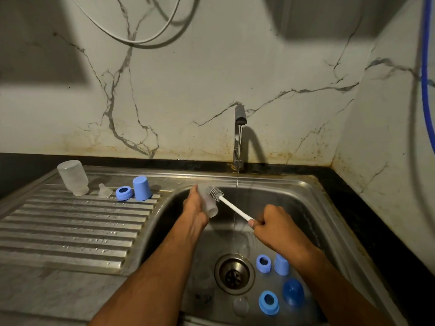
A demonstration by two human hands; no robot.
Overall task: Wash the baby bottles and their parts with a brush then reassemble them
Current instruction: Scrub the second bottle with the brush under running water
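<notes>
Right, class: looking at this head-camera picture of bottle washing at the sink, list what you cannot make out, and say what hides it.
1. Left hand fingers: hidden behind the hand itself, wrapped round the bottle.
2. Whether the brush touches the bottle: blurred.
3. Clear parts near the drain: faint in the dim, wet sink.
4. Brush handle's end: buried in the right hand.
5. Blue hose: cut off by the right edge.

Frosted bottle (pixel 209 204) tilted over the basin, white brush (pixel 224 200) bristles against it; blue parts (pixel 268 302) seemingly loose below.
</notes>
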